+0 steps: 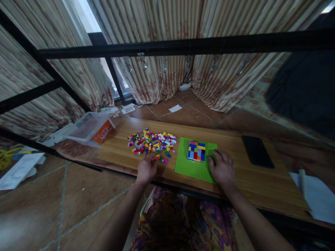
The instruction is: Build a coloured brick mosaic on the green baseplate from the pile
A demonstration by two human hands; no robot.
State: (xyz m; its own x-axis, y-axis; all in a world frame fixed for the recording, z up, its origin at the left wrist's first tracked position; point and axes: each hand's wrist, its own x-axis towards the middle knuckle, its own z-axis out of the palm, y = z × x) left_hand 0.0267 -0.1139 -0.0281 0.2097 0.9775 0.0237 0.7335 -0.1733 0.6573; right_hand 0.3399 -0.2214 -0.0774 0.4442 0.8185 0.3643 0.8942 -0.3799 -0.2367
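Observation:
A green studded baseplate (181, 164) lies on the wooden table, with a square block of multicoloured toy bricks (196, 151) built up on it. My right hand (223, 168) rests over the plate's right edge, thumb and index finger curved and apart, beside the brick square. Left of the plate spreads a loose pile of small coloured bricks (151, 141). At the pile's near edge is my left hand (147, 169), its fingers drawn together next to a few stray bricks (163, 159). Whether a brick is between those fingertips is too small to make out.
A black phone (258, 151) lies at the table's right, with white paper (318, 198) beyond it. A clear plastic box (87, 129) with an orange label stands at the left end. Black metal bars (167, 48) cross behind the table, before striped curtains (167, 21).

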